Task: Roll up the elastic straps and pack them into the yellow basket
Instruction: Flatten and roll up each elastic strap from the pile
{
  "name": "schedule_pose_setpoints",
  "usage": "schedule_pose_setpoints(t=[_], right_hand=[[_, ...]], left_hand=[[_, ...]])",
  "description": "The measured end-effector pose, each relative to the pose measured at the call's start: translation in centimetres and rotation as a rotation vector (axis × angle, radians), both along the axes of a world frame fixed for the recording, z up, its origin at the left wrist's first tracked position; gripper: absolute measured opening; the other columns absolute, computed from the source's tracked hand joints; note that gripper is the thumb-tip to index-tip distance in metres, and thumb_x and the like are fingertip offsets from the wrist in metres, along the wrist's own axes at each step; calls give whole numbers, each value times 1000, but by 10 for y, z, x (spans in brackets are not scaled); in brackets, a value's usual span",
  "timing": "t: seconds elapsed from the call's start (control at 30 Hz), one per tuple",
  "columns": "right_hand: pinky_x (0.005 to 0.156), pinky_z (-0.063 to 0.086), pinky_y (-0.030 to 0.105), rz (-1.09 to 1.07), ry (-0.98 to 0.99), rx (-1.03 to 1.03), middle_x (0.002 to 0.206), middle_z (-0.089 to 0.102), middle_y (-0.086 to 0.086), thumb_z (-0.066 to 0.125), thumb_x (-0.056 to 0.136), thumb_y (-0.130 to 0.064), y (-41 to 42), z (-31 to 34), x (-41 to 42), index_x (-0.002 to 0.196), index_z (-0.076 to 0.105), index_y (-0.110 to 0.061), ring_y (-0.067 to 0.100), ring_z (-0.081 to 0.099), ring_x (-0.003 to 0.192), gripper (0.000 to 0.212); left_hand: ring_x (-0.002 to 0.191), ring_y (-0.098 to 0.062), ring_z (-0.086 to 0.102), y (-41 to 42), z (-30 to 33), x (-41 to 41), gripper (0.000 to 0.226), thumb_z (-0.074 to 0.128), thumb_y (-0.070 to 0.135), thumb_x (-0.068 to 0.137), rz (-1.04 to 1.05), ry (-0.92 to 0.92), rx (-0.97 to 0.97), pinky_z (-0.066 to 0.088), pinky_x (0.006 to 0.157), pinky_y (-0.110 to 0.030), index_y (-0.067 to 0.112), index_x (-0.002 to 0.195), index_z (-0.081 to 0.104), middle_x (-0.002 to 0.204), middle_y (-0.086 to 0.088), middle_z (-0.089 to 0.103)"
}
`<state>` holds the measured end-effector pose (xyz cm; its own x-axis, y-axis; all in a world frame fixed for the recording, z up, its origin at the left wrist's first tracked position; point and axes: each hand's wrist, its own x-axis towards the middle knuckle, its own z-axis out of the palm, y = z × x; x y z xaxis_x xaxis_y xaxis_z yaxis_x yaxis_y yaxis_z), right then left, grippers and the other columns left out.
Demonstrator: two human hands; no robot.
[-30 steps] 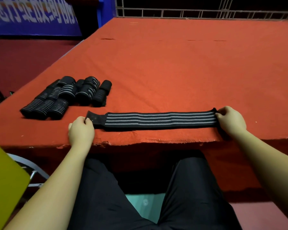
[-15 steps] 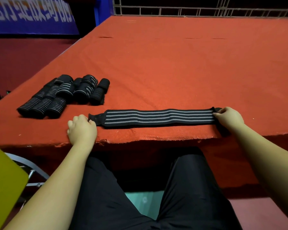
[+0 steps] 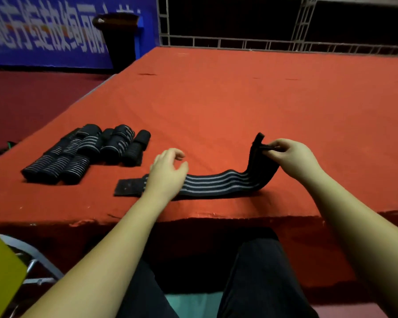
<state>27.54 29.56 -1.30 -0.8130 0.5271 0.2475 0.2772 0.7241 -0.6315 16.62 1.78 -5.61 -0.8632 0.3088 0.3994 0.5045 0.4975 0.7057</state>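
Observation:
A black elastic strap (image 3: 218, 183) with grey stripes lies along the near edge of the red table (image 3: 228, 106). My right hand (image 3: 292, 157) pinches its right end, lifted off the table and folded back toward the left. Above the strap's left part hovers my left hand (image 3: 168, 171), fingers loosely curled and holding nothing; the strap's plain black left end (image 3: 128, 187) lies flat beside it. Several rolled straps (image 3: 85, 152) lie in a cluster at the left of the table. A corner of the yellow basket (image 3: 0, 274) shows at the bottom left, below the table.
A metal chair frame (image 3: 32, 260) stands beside the basket. Beyond the table's left edge are the dark red floor, a blue banner (image 3: 44, 31) and a dark bin (image 3: 122, 35). A metal truss (image 3: 285, 42) runs behind the table's far edge.
My right hand has lifted the strap's right end and folded it leftward. My left hand has let go of the left end and moved right over the strap. The camera tilted up.

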Motion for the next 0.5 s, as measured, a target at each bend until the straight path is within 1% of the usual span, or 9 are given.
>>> schedule_pose_setpoints(t=[0.07,0.13,0.2,0.27,0.3,0.33,0.4,0.47,0.5], right_hand=[[73,47,34,91,54,66,94,70,-2,67,90,-28,-15,24,-5,94,69,-27,18,64,89,5],[76,47,31,172,109,102,95,69,-5,68,90,-27,-28,51,-9,96,71,-26,13,62,91,7],[73,44,22,245,157,132,94,69,-6,69,89,-24,-41,78,-10,98,72,-24,9,60,88,9],[69,40,11,309,193,162,93,68,-8,69,89,-22,-51,104,-10,100,72,-23,5,58,86,11],[68,40,9,339,210,173,93,68,-10,69,90,-22,-55,116,-10,101,72,-23,4,58,84,12],[69,40,10,368,227,178,91,68,-11,69,90,-22,-59,127,-10,101,73,-22,2,58,83,12],[68,42,12,409,279,146,86,67,-14,70,89,-21,-65,147,-11,98,72,-23,-4,59,78,10],[71,44,14,428,388,42,86,65,-13,72,87,-20,-71,164,-14,99,66,-27,-5,58,77,15],[75,45,15,418,459,-23,91,63,-13,74,86,-22,-74,170,-15,104,62,-30,-2,58,81,23]], left_hand=[[119,-20,51,21,24,6,24,61,23,92,-140,-16,16,36,107,-45,19,116,59,113,7,57],[125,-17,49,38,50,9,33,62,30,93,-226,-16,49,34,109,-44,20,125,56,123,6,58],[128,-13,47,50,79,10,45,61,44,91,-288,-9,63,33,111,-44,23,130,53,130,7,58],[125,-9,51,55,107,11,51,55,57,85,-341,-15,94,35,110,-43,30,128,53,126,13,60],[118,-6,55,56,120,11,45,55,57,85,-369,-12,122,38,108,-41,32,123,55,119,15,64],[110,-4,59,55,133,12,34,57,52,89,-399,-2,158,43,103,-38,32,117,59,110,15,67],[91,1,63,54,156,12,8,57,34,97,-429,31,252,49,87,-27,33,102,64,92,17,69],[80,6,62,50,179,16,16,56,27,99,-417,76,332,47,74,-18,37,91,65,80,22,69],[79,6,63,48,189,18,18,55,26,100,-411,91,371,47,73,-17,38,90,65,80,23,69]])
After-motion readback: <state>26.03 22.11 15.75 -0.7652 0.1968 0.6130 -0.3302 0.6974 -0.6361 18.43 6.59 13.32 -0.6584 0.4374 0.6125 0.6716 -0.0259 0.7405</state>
